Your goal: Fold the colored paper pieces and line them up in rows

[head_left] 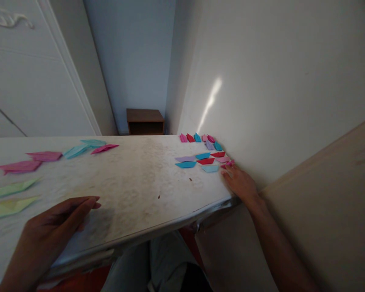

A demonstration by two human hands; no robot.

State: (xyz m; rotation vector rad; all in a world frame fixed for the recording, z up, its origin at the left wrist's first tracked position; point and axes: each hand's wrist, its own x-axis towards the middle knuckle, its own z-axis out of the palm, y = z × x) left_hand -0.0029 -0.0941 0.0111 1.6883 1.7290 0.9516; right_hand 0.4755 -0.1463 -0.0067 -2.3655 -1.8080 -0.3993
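At the right end of the table, my right hand (237, 180) has its fingertips on a magenta folded-paper boat (227, 165), partly hidden by the fingers. Close beside it lie a pink paper boat (222, 159), a pale blue one (210, 168) and a red one (205, 161). My left hand (56, 229) is above the table's left part, thumb and fingers pressed together, nothing visible in them. Nearest to it are a yellow paper boat (10, 207) and a light green one (12, 189). Pink boats (21, 166) lie farther back.
Several small upright paper pieces (197, 138) stand along the back right edge. Light blue boats (76, 151) lie back left. A wall (261, 89) borders the white table (134, 182) on the right. A brown shelf (145, 115) and a white cabinet (33, 85) stand beyond.
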